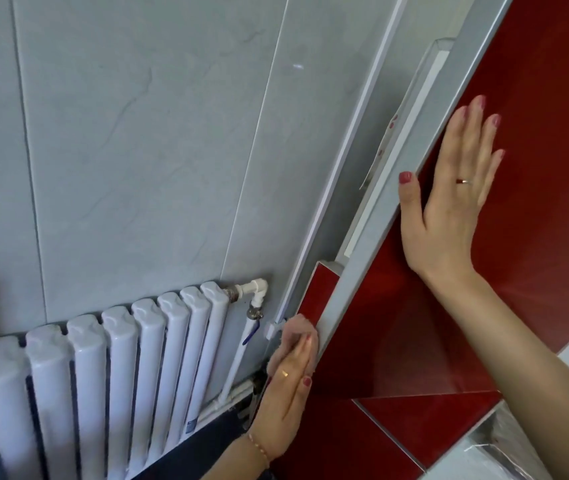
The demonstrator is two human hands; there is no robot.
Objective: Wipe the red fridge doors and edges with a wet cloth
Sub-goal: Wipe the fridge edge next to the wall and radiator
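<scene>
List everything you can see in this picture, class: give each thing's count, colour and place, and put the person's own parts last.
fridge door: one, red with grey edge, right
radiator: one, white, lower left
pipe with valve: one, white, between radiator and fridge
wall tiles: several, pale grey, behind the radiator
cloth: one, pinkish, under the left hand at the door's edge
left hand: one, presses the cloth
right hand: one, flat on the door
</scene>
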